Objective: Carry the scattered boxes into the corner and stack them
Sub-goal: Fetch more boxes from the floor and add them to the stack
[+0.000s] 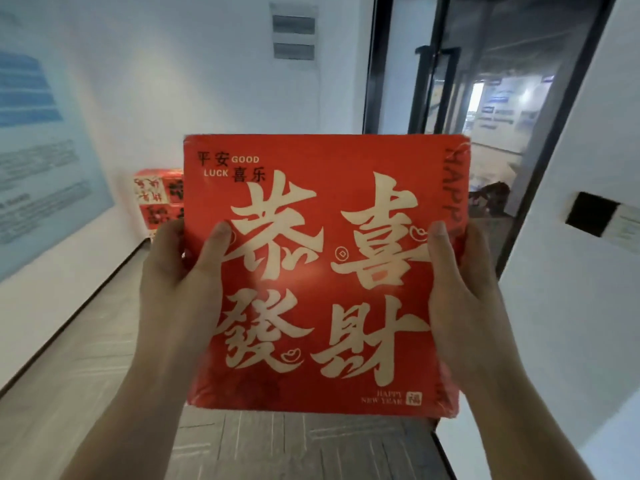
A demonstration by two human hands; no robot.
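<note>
- Red box (325, 271) is held up in the air before the person, printed top face to the camera, above the floor (86, 375)
- Left hand (180, 282) grips its left edge and right hand (464, 289) its right edge; thumbs lie on the top face, fingers go under the box, out of sight
- Second box (157, 199) sits on the floor by the wall (173, 81), ahead to the left; glass door (485, 98) to the right
- Judgement: flat, stiff card, probably light; the glossy wrap may be slippery
- Best hold: opposite side edges, kept level for stacking
</note>
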